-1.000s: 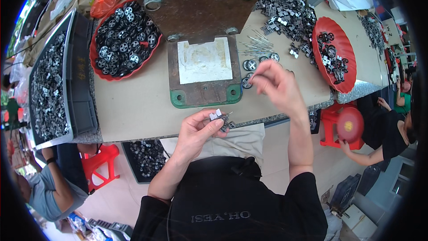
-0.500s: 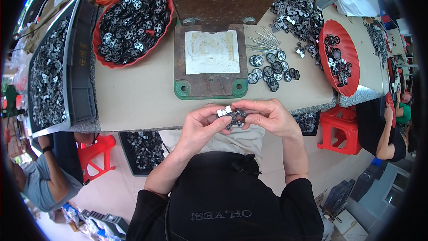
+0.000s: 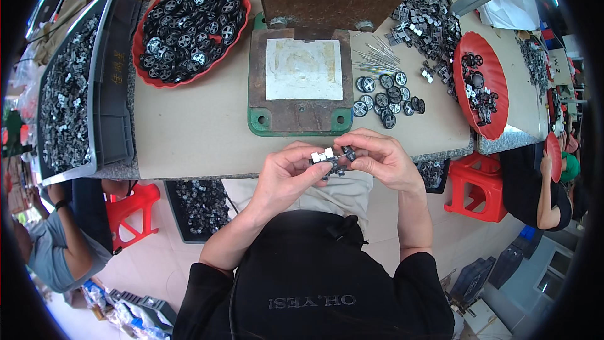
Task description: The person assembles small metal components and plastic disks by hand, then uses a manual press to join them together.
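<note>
At the front edge of the table, my left hand pinches a small black plastic toy-car chassis with a bright silver block on it. Close beside it, my right hand grips a small black toy wheel between thumb and fingers. A thin metal axle seems to run between the wheel and the chassis; the fingers partly cover it. Beyond my hands lie loose black wheels with silver spokes and a bunch of thin metal rods.
A press with a green base and white pad stands ahead. Red trays of wheels and parts flank it. A grey crate is at left, a heap of chassis parts at far right. Other people sit on both sides.
My right hand has drawn slightly away from the left, showing the wheel and a thin rod beside the chassis. The whole view has shifted slightly.
</note>
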The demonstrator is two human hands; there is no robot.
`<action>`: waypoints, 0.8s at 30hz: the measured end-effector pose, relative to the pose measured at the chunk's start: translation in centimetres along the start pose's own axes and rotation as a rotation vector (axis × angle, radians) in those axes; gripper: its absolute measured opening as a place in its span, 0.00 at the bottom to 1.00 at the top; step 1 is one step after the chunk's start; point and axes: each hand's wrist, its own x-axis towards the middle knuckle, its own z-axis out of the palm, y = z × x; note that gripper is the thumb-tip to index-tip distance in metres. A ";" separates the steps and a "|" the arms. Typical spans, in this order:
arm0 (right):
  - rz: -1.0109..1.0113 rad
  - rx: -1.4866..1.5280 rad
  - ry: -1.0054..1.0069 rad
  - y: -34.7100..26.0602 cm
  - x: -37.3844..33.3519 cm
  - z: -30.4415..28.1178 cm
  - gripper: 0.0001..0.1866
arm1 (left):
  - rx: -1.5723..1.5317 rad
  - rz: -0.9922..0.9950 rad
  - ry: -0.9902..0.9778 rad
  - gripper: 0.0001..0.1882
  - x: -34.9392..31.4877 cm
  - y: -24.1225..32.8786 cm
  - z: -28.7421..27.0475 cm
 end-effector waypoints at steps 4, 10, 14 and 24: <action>-0.020 -0.170 0.029 -0.6 0.0 0.3 0.21 | 0.032 0.016 0.008 0.10 -0.1 -0.1 0.0; -0.084 -0.376 0.034 -1.3 0.2 0.7 0.23 | 0.072 0.037 0.050 0.10 -0.2 -0.1 0.1; -0.078 -0.365 0.057 -1.2 0.2 0.9 0.21 | 0.104 0.054 0.074 0.10 -0.3 -0.1 0.2; 0.086 -0.197 0.123 -0.6 0.0 1.7 0.16 | 0.241 0.139 0.141 0.11 -0.3 -0.6 0.0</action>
